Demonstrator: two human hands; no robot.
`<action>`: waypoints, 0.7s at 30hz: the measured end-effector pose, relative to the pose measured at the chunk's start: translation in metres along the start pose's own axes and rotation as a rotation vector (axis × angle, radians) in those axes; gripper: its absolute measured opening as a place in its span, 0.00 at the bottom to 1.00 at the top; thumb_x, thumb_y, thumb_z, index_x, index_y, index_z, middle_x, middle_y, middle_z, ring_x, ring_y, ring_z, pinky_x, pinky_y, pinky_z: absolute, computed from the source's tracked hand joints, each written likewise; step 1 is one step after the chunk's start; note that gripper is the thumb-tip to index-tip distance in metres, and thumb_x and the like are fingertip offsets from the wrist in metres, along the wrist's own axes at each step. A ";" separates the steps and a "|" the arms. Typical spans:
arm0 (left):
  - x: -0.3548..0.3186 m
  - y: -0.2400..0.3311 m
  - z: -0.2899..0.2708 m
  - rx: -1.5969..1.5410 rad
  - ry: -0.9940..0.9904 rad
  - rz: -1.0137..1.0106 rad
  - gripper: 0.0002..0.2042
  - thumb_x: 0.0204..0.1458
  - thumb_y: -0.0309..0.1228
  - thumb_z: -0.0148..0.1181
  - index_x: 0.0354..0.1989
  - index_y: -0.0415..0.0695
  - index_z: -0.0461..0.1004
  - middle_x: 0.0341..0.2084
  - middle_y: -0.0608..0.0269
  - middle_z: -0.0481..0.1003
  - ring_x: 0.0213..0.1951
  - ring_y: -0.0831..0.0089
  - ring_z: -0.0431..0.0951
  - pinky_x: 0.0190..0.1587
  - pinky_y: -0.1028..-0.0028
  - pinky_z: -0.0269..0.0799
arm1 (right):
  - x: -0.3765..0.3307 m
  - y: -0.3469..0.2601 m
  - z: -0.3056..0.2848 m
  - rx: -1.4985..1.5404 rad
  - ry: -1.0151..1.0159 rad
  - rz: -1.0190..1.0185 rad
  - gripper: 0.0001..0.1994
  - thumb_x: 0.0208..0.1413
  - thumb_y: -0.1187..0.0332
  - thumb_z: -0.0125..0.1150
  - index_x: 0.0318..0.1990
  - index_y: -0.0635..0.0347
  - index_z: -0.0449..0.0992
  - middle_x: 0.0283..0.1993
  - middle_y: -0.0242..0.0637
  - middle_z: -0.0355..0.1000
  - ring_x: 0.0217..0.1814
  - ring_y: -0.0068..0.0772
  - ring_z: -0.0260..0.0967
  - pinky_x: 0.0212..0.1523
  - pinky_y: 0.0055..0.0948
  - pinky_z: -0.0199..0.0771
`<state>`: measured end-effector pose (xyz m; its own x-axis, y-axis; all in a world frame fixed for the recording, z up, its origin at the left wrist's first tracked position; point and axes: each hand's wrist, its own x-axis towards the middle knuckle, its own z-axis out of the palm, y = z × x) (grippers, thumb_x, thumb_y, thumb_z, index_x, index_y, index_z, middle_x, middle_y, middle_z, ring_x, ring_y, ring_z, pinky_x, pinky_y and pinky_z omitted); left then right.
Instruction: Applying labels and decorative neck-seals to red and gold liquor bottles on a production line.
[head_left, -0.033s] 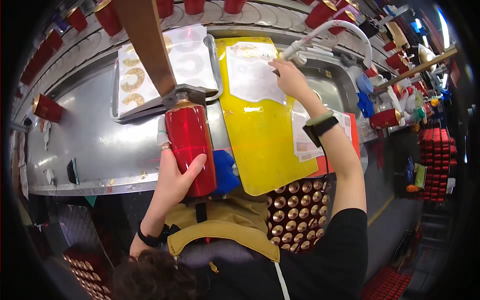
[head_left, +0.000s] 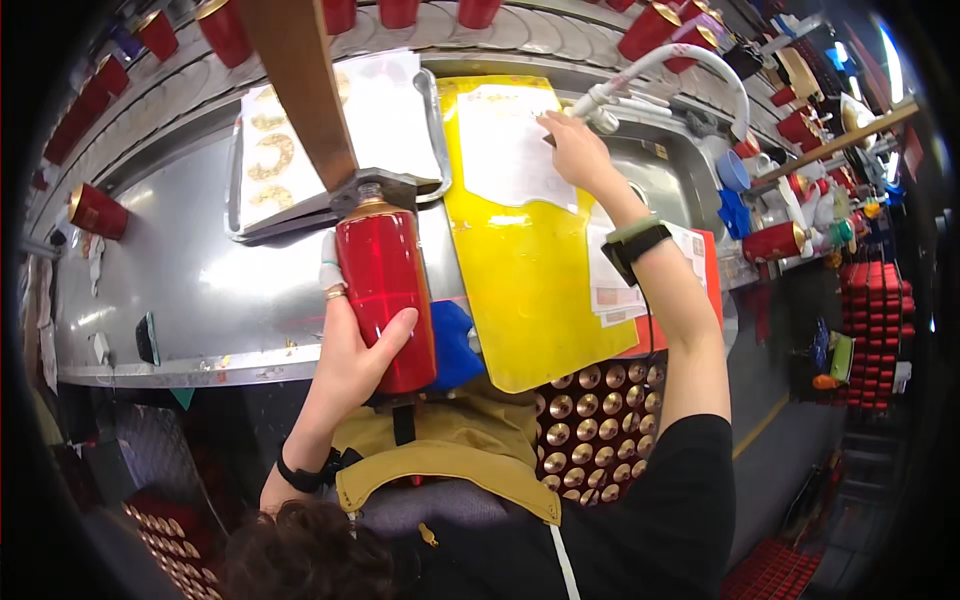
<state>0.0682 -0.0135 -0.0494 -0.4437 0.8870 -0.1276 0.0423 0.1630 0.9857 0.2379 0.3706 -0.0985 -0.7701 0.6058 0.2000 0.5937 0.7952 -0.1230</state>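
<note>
- Steel worktop (head_left: 180, 300), spanning the left and middle.
- Yellow board (head_left: 530, 300), jutting past its near edge.
- Metal tray (head_left: 437, 130), left of the board.
- Red bottle (head_left: 382, 280), at the near edge, neck against a metal bracket (head_left: 400, 188).
- White sheet (head_left: 505, 150), on the board.
- Left hand (head_left: 360, 345), wrapped around the bottle, thumb across its front.
- Right hand (head_left: 582, 152), at the sheet's upper right; cannot tell if it pinches anything.

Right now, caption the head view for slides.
Left hand holds red bottle; right hand at white sheet on yellow board.
</note>
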 end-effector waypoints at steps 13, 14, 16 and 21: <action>0.001 0.004 -0.003 -0.011 -0.029 0.042 0.28 0.59 0.30 0.66 0.63 0.33 0.61 0.51 0.50 0.75 0.52 0.66 0.78 0.57 0.65 0.74 | -0.012 -0.054 -0.037 0.066 -0.392 0.214 0.14 0.59 0.56 0.62 0.42 0.52 0.86 0.41 0.47 0.82 0.46 0.51 0.80 0.49 0.45 0.79; 0.000 0.004 -0.003 -0.011 -0.030 0.041 0.28 0.59 0.30 0.66 0.63 0.33 0.61 0.51 0.50 0.75 0.52 0.66 0.78 0.57 0.65 0.74 | -0.003 -0.051 -0.032 0.137 -0.297 0.260 0.15 0.59 0.53 0.62 0.41 0.53 0.86 0.39 0.48 0.82 0.45 0.51 0.80 0.49 0.44 0.79; 0.001 0.002 -0.003 -0.040 -0.030 0.034 0.27 0.58 0.30 0.66 0.62 0.32 0.61 0.50 0.51 0.76 0.51 0.66 0.79 0.55 0.65 0.75 | 0.014 -0.040 -0.014 0.168 -0.252 0.340 0.23 0.54 0.46 0.67 0.44 0.59 0.85 0.43 0.51 0.81 0.47 0.51 0.80 0.49 0.43 0.78; 0.006 0.004 0.000 -0.063 -0.052 0.079 0.28 0.59 0.30 0.66 0.62 0.32 0.61 0.50 0.50 0.75 0.51 0.66 0.79 0.56 0.65 0.74 | 0.013 0.062 0.030 0.074 -0.056 0.533 0.41 0.42 0.39 0.76 0.49 0.74 0.77 0.54 0.59 0.77 0.54 0.52 0.79 0.54 0.43 0.77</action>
<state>0.0659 -0.0075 -0.0465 -0.3938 0.9177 -0.0531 0.0187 0.0657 0.9977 0.2578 0.4281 -0.1326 -0.3788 0.9246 0.0397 0.8891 0.3754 -0.2619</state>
